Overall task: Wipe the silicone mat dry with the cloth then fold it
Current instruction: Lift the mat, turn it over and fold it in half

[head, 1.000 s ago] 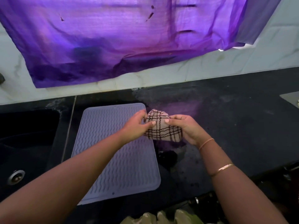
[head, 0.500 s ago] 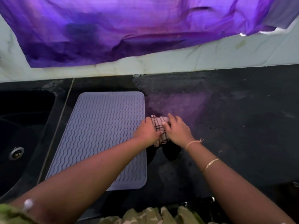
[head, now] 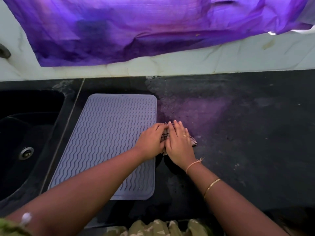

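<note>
**A:** Where do things stand?

**B:** The silicone mat lies flat on the dark worktop, just beside the sink. The checked cloth is on the worktop right at the mat's right edge, bunched small, under both palms. The left hand and the right hand sit side by side on it, fingers flattened over the fabric, not curled round it.

**A:** So pressing it, not gripping?

**B:** It looks that way, though so little cloth shows between the hands that I can't tell how it is folded.

**A:** How would you do this step well?

**B:** I'd judge the cloth is being made into a pad. Keep it compact, then slide it onto the mat and wipe along the wavy ridges, so water in the grooves gets pushed out. One hand should pin the mat's near corner, since silicone may creep on a wet surface.
</note>
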Motion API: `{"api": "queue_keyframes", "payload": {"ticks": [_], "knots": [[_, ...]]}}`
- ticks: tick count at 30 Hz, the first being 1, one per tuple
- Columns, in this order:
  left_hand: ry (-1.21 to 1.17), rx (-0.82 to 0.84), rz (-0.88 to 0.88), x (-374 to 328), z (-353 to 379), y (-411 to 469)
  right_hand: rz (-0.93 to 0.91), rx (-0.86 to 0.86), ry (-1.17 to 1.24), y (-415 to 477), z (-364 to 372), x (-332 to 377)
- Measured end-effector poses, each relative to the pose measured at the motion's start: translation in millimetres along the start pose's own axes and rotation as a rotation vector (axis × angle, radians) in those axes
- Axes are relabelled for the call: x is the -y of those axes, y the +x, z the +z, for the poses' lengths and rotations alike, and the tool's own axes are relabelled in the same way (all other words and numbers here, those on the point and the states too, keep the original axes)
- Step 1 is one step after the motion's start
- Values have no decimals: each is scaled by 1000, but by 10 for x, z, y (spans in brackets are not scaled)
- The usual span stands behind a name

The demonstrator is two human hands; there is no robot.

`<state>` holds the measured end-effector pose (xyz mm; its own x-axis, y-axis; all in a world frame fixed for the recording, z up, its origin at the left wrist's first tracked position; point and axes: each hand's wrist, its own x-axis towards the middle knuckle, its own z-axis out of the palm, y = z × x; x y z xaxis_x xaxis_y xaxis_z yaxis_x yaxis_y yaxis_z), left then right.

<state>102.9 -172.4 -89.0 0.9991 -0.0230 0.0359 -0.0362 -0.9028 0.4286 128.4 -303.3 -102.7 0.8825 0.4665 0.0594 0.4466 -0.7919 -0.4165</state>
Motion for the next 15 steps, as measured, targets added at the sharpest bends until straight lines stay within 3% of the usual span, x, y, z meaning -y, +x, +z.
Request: {"api": "queue_keyframes", "payload": {"ticks": [5,8,12,14,15], "knots": [[48,40,28,288,-216,-18,69,8,-5,33,-48,43],[70,-35,-185,680,-415,-106,74,-69,-3,67,-115,181],[46,-152,-518,1272,-760,-315,-64,-204,20,123,-180,518],[11,-125,-516,1455,-912,-454,-181,-93,102,132,-202,721],[-14,-72,-467,1501,-987,-526,-242,58,133,118,-199,822]]}}
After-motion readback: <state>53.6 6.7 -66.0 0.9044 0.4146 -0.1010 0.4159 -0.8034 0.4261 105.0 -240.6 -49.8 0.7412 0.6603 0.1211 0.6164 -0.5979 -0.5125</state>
